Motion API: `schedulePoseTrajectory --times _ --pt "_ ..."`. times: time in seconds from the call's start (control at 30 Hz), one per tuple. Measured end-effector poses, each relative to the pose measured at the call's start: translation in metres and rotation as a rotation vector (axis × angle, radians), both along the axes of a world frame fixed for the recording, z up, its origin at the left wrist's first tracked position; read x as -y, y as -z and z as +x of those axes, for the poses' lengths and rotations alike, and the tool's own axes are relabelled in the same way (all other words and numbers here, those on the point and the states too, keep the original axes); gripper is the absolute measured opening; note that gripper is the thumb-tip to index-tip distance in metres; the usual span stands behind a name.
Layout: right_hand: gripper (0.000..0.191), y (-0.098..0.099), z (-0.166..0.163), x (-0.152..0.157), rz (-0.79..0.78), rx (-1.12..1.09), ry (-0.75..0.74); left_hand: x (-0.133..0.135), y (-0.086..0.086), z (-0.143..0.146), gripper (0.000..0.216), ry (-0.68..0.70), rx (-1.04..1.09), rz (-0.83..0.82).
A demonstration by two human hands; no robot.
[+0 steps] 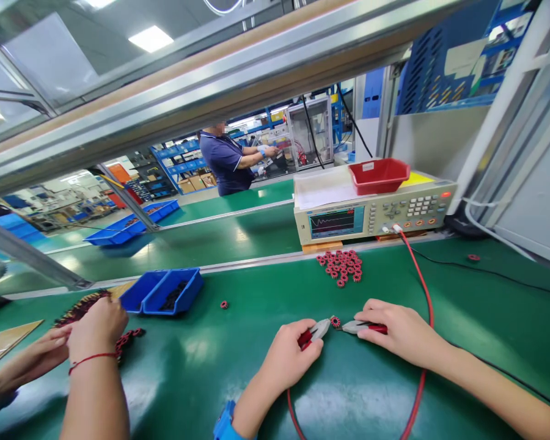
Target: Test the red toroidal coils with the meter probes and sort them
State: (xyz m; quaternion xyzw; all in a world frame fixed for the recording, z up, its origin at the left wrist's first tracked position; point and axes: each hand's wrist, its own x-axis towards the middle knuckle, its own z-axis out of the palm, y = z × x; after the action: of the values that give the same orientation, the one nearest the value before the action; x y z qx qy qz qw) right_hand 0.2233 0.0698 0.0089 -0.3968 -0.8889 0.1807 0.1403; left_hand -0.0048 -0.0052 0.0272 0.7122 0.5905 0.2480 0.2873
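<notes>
My left hand is closed around a red-handled test clip. My right hand grips a second red-handled clip. The two metal clip tips meet at a small red wound ring coil lying on the green mat between them. Red leads run from the clips to the beige test meter. A pile of several similar red coils lies just in front of the meter.
A co-worker's two hands at the left handle dark coils beside two blue bins. One stray coil lies on the mat. A red tray sits on the meter. Another person stands beyond the conveyor.
</notes>
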Motion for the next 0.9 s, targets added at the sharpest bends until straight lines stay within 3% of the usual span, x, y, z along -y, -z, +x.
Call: schedulePoseTrajectory --times 0.13,0.3,0.4,0.63,0.77,0.9 --pt "0.023 0.001 0.002 -0.005 -0.044 -0.066 -0.015 0.007 -0.001 -0.018 0.014 -0.108 -0.098 0.05" --pt "0.027 0.005 0.001 -0.009 0.016 -0.088 0.151 0.026 -0.008 -0.063 0.019 -0.401 -0.447 0.024" --pt "0.028 0.007 -0.002 -0.011 0.068 -0.065 0.223 0.028 -0.01 -0.066 0.019 -0.509 -0.616 0.002" --pt "0.03 0.009 0.002 -0.023 0.194 0.077 0.41 -0.002 0.009 -0.006 0.015 -0.19 -0.416 0.082" --pt "0.028 0.01 0.005 -0.033 0.236 0.134 0.433 -0.012 0.025 0.006 0.026 -0.157 -0.325 0.148" --pt "0.026 0.015 0.001 -0.041 0.272 0.126 0.39 -0.01 0.029 0.004 0.026 -0.148 -0.272 0.162"
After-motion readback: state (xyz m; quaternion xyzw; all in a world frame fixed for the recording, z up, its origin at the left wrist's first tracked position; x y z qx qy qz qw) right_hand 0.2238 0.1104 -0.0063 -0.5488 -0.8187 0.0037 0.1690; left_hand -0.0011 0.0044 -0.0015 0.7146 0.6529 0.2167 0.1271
